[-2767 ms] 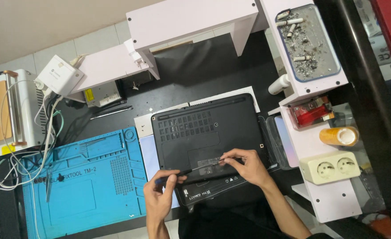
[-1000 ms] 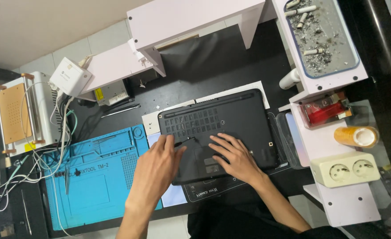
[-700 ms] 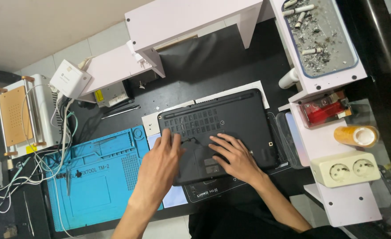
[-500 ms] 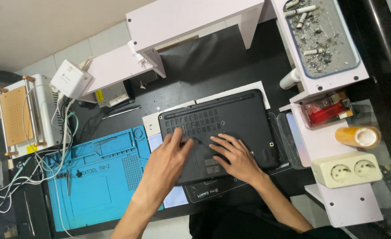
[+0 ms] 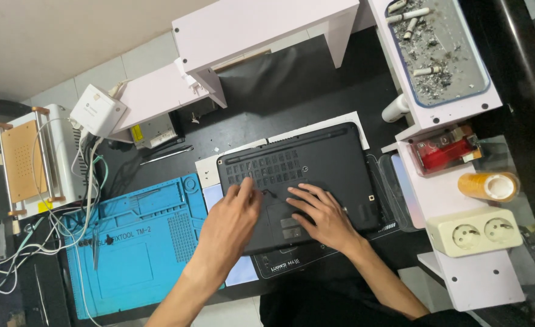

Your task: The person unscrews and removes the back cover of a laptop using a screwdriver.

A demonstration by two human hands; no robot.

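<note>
Black desk (image 5: 292,91) holds an upturned laptop (image 5: 316,175), with 2 open hands, left (image 5: 231,221) and right (image 5: 325,218), pressed flat on it beside a blue mat (image 5: 134,242).

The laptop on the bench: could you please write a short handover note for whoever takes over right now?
Left hand: empty, fingers spread flat on the laptop underside, near the vent grille.
Right hand: empty, palm down on the lower middle of the base.
Laptop lies bottom up on the black desk, on top of white sheets, right of the blue repair mat.
Done: no tool in either hand.
Left: bottom cover looks in place; whether its screws are out cannot be told.
</note>
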